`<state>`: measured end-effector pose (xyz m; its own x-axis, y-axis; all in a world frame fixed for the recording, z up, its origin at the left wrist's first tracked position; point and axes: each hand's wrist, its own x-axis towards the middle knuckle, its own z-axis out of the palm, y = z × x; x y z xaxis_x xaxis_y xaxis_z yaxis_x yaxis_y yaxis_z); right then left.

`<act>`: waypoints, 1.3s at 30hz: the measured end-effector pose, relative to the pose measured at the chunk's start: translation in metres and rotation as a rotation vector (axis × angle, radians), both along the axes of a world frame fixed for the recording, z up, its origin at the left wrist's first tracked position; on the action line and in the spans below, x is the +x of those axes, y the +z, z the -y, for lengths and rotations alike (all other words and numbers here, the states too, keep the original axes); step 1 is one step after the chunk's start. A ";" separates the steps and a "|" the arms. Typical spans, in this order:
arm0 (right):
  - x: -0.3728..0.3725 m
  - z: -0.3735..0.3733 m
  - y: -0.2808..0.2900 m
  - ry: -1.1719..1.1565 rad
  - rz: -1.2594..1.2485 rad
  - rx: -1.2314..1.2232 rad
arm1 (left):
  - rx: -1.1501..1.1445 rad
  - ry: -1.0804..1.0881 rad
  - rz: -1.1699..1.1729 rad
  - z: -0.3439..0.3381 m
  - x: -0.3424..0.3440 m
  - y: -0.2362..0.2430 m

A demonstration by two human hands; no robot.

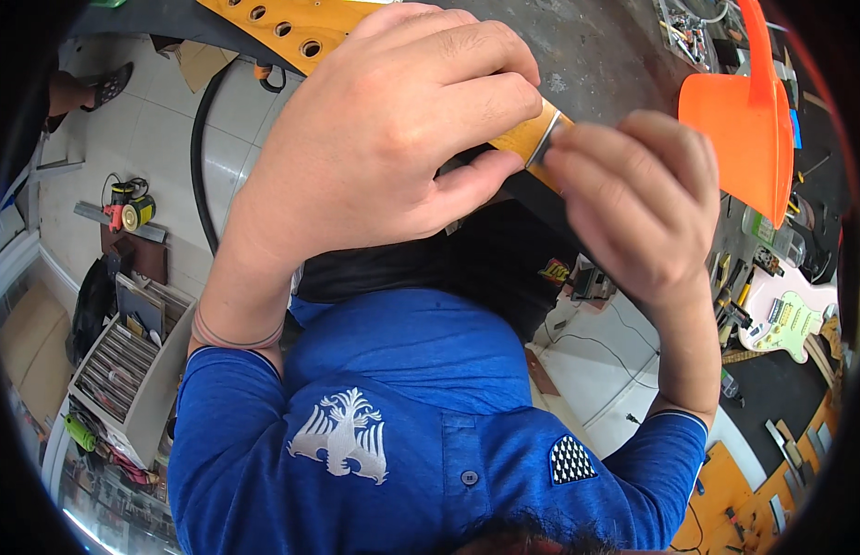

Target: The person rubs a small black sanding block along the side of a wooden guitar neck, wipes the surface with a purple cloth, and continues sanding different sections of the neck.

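An amber wooden guitar neck slants across the top of the head view, its headstock with several round peg holes at the upper left. My left hand is closed round the neck just below the headstock, hiding much of it. Close to those fingertips, a thin pale strip crosses the wood, with a dark grey piece beside it. There my right hand is closed in a pinch, its fingertips blurred by motion. What it pinches, if anything, I cannot make out.
Beyond my hands lies a dark worktop. An orange dustpan stands at the right, near a pink guitar body and scattered tools. On the left, a box of flat pieces sits below a red and yellow tool. Another person's foot shows upper left.
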<state>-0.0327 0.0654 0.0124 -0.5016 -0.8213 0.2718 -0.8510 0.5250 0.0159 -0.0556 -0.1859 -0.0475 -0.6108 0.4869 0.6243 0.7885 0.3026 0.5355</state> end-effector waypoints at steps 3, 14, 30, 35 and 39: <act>0.003 0.002 0.002 -0.018 0.009 -0.012 | -0.004 -0.005 0.006 0.000 -0.001 0.000; 0.002 0.000 0.004 -0.008 -0.032 0.046 | 0.022 -0.036 -0.026 0.002 -0.002 -0.002; -0.003 0.001 -0.002 -0.052 -0.044 0.028 | 0.014 -0.012 -0.029 0.002 -0.002 -0.007; -0.006 -0.001 -0.001 -0.025 -0.067 0.040 | 0.143 -0.066 -0.027 0.000 -0.003 -0.007; -0.005 0.001 0.003 -0.018 -0.059 0.051 | 0.124 -0.066 -0.099 0.000 -0.008 -0.016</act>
<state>-0.0381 0.0646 0.0151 -0.5006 -0.8260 0.2593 -0.8384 0.5371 0.0925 -0.0632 -0.1861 -0.0637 -0.5124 0.4396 0.7377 0.8554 0.1853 0.4837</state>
